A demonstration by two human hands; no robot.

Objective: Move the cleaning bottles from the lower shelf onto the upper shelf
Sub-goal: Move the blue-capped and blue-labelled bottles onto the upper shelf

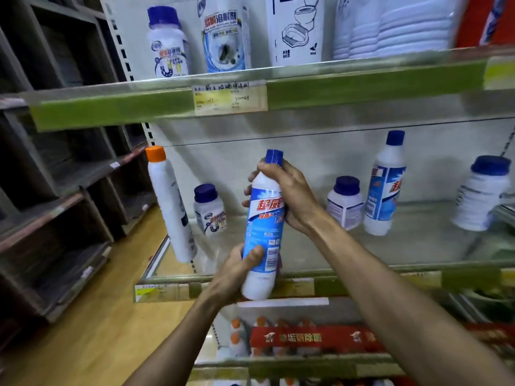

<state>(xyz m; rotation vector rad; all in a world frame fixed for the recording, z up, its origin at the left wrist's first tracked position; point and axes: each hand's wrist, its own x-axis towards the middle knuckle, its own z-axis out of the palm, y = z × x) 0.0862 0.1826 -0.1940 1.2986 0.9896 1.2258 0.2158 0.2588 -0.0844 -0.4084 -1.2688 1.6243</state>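
Note:
A tall white bottle with a blue label and blue cap (263, 232) is held upright in front of the lower shelf (362, 280). My left hand (237, 271) grips its base; my right hand (289, 196) wraps its neck and shoulder. On the lower shelf stand an orange-capped white bottle (170, 204), a short blue-capped jar (209, 208), another short jar (345, 201), a tall blue-capped bottle (386, 185) and a wide jar (482, 193). The upper shelf (362, 87) carries a blue-capped bottle (167, 43) and white packs.
Dark wooden shelving (55, 176) stands to the left across a wooden-floor aisle (92, 330). A paper price tag (230, 97) sits on the upper shelf's green edge strip. Below the lower shelf are red-labelled packs with orange-capped bottles (287, 338).

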